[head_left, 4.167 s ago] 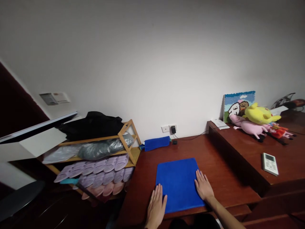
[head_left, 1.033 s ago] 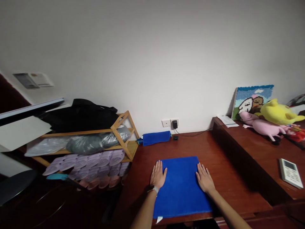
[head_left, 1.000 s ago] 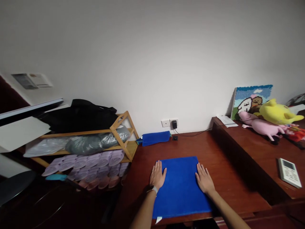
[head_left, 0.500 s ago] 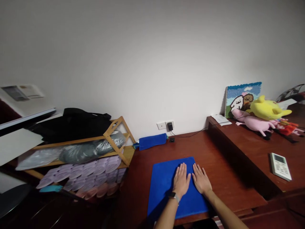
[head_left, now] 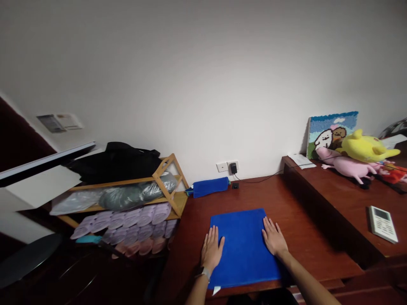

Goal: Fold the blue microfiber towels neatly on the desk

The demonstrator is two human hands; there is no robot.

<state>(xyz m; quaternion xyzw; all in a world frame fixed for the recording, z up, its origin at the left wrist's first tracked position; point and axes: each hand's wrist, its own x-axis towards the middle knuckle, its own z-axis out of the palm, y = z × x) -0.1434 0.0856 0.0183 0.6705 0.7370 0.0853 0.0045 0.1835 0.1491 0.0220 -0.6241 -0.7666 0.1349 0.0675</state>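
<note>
Reddish-brown desk (head_left: 254,195) — both hands (head_left: 244,243) flat on blue cloth's (head_left: 243,250) edges.

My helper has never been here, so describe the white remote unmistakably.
Find the raised reddish-brown desktop at the right. On it, the white remote lies in front of the pink plush and yellow plush. Unlike those soft neighbours, it is a flat, boxy slab with a small grey screen and buttons.

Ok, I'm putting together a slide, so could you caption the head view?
Left hand and right hand resting flat on opposite edges of a spread blue cloth.
</note>
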